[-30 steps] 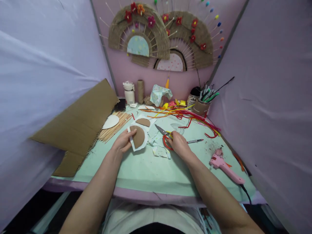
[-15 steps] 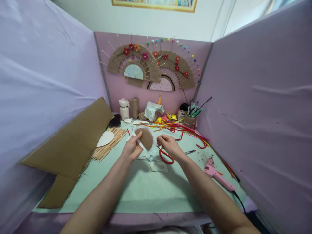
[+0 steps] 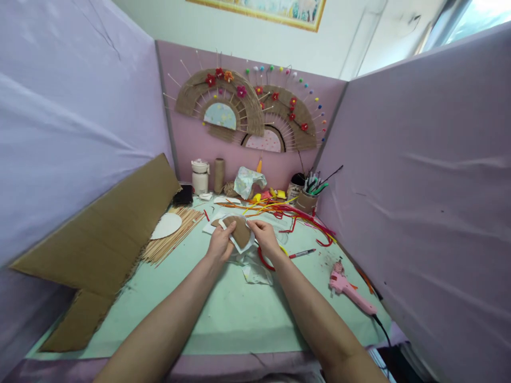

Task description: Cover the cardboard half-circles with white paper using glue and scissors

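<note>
My left hand (image 3: 221, 243) grips a rounded brown cardboard piece (image 3: 241, 234) by its left side, thumb on top. A white fabric or paper border (image 3: 244, 248) shows around the cardboard. On the other side, my right hand (image 3: 265, 238) pinches that white border at its upper right edge. Red-handled scissors (image 3: 263, 260) lie partly hidden beneath my right hand and wrist. Pale patterned cloth scraps (image 3: 257, 275) rest on the table just below the held piece.
A pink glue gun (image 3: 351, 291) lies at right, its cord over the edge. Thin wooden sticks (image 3: 175, 234), a white oval (image 3: 166, 225) and large cardboard (image 3: 107, 234) occupy the left. Pipe cleaners (image 3: 279, 208), a white jar (image 3: 200, 177) and a tool cup (image 3: 308, 201) stand or lie behind.
My right hand has moved left and taken hold of the white border's edge. The cardboard piece has tilted in my left hand, and the whole view has shifted slightly.
</note>
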Tool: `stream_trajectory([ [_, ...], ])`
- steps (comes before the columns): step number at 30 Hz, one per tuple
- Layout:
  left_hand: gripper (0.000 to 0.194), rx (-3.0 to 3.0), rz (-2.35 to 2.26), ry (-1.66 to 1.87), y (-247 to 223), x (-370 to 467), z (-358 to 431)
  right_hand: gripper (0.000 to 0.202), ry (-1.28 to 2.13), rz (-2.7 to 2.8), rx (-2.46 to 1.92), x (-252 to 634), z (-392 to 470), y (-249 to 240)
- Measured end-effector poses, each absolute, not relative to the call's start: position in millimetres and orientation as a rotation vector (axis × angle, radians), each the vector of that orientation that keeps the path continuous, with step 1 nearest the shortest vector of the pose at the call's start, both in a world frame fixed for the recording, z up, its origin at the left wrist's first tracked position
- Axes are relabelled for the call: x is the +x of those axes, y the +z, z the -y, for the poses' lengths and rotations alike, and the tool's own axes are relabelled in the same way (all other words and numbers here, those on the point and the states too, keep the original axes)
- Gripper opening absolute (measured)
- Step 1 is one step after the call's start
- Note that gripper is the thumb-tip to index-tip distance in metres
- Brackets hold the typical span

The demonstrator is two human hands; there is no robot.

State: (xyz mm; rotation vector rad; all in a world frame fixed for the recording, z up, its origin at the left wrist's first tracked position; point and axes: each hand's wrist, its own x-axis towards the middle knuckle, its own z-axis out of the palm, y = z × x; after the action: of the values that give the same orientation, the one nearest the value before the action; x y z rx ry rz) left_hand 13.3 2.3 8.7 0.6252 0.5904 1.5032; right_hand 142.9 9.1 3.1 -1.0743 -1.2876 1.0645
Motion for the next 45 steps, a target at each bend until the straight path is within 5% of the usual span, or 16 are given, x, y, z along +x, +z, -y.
stream_trajectory([
  [9, 0.026, 0.591, -0.603, 1.468, 7, 23, 3, 0.032, 0.766, 1.424, -1.119, 148, 0, 2],
  [16, 0.017, 0.536, -0.621, 1.438, 5, 14, -3, 0.046, 1.222, 1.125, -0.946, 149, -10, -10],
  [23, 0.018, 0.522, -0.589, 1.567, 7, 11, -1, 0.043, 1.319, 1.191, -0.950, 144, -8, -16],
  [37, 0.028, 0.593, -0.569, 1.564, 3, 19, 5, 0.033, 0.929, 1.299, -1.051, 146, -1, -6],
  [45, 0.016, 0.465, -0.567, 1.417, 8, 24, 11, 0.031, 0.874, 1.308, -1.037, 149, -4, -7],
])
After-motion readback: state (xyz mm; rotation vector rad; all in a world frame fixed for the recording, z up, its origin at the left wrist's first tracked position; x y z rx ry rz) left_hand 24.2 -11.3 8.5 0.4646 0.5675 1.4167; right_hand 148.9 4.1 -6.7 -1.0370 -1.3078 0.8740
